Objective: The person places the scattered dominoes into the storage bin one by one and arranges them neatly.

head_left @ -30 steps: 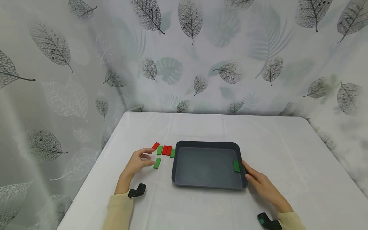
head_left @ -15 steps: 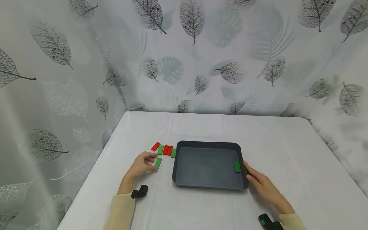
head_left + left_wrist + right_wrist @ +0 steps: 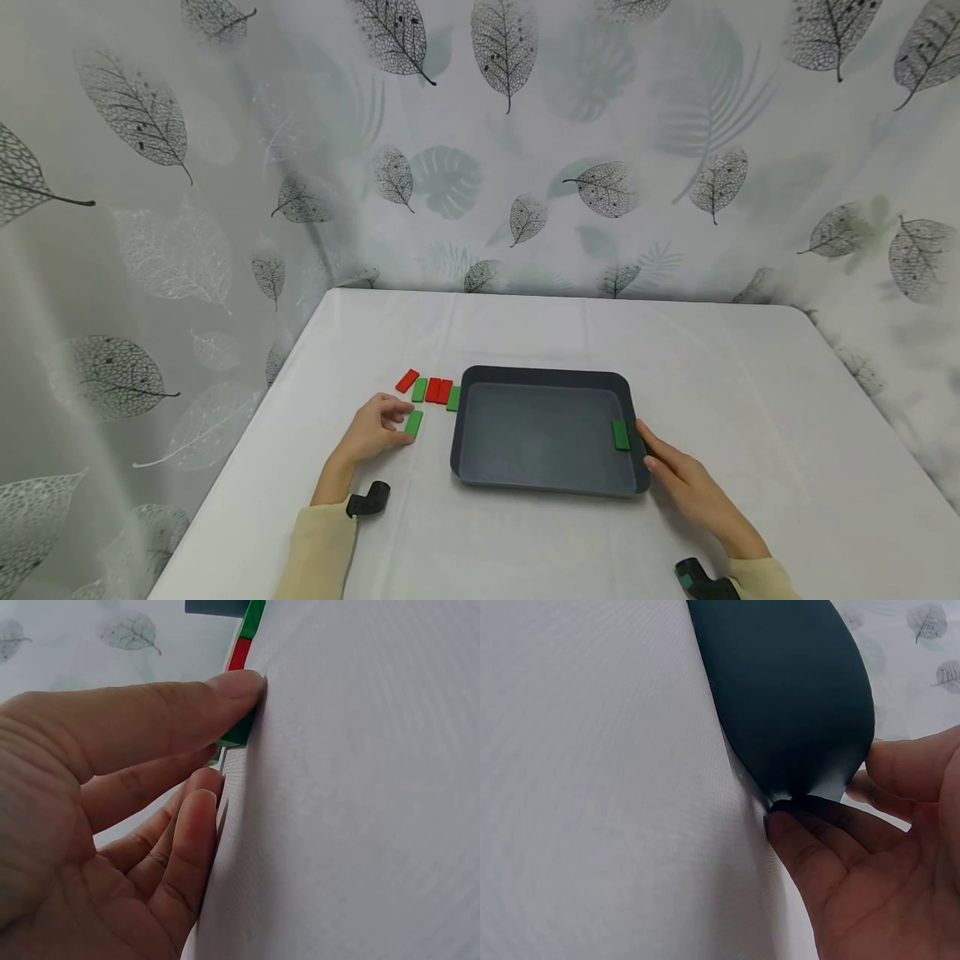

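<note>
"Green block (image 3: pixel 414 423), there on the left: who has it?"

"The left hand (image 3: pixel 375 429). Thumb at its near end, forefinger at its far end, pinching it down on the white tablecloth (image 3: pixel 525 542), left of the grey tray (image 3: pixel 543 437)."

"And the right hand (image 3: pixel 686 483)?"

"Thumb and fingers touch the tray's right side. Whether they clasp it or merely rest there, I can't tell."

"What's strapped by the cuffs?"

"One black device (image 3: pixel 369 500) by the left, another black device (image 3: pixel 705 581) by the right. Both sleeves (image 3: pixel 318 550) are pale yellow."

"Anything in the tray?"

"One piece, the inner green block (image 3: pixel 621 435), beside the right wall."

"And past the left fingertips?"

"More pieces, running towards the tray: a slanted red block (image 3: pixel 407 381), an upper green block (image 3: pixel 419 390), two red blocks (image 3: pixel 433 390) side by side, then an end green block (image 3: pixel 453 398) close by the tray's left wall."

"Behind the table?"

"Pale curtain (image 3: pixel 525 142), printed with leaves."
</note>
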`<state>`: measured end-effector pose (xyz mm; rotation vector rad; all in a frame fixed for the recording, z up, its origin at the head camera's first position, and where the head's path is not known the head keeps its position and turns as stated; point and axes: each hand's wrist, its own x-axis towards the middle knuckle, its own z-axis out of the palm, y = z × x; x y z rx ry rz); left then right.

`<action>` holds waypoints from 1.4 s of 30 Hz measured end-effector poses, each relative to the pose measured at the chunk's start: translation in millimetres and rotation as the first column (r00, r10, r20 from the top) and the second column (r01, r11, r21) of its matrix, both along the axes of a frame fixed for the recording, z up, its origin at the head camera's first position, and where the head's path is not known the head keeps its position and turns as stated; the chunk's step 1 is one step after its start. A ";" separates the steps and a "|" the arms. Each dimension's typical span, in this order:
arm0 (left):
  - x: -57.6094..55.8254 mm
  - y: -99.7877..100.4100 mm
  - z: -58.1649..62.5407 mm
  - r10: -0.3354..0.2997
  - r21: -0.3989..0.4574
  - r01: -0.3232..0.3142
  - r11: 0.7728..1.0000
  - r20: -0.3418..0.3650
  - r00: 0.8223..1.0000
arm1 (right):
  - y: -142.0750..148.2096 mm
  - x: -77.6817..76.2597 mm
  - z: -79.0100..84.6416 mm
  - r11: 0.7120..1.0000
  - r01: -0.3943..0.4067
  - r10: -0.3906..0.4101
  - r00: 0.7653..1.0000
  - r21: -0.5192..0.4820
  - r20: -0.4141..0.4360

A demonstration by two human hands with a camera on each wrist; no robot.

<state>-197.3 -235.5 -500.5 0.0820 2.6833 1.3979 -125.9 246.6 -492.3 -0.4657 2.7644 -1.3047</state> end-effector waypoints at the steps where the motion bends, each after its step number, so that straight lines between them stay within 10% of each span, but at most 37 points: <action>1: 0.4 0.2 0.6 0.001 -0.006 -0.001 1.000 0.000 1.000 | 0.2 0.2 -0.2 1.000 -0.002 0.002 1.000 -0.001 -0.005; 11: 6.5 0.9 18.9 0.071 0.098 -0.075 0.992 0.049 0.996 | 2.8 0.0 -2.8 1.000 -0.024 0.024 0.999 -0.010 -0.034; 20: 7.1 25.5 43.2 0.075 0.278 -0.053 0.959 -0.070 0.995 | 2.7 0.7 -2.2 0.999 -0.026 0.026 0.999 -0.023 -0.033; 33: -0.9 128.4 78.9 -0.039 0.432 0.113 0.895 -0.175 0.984 | 2.2 1.3 0.9 0.998 -0.038 0.035 0.996 -0.042 -0.082; 42: -2.3 210.2 66.2 -0.089 0.405 0.153 0.901 -0.172 0.981 | 2.4 0.7 0.2 0.999 -0.028 0.026 0.998 -0.025 -0.064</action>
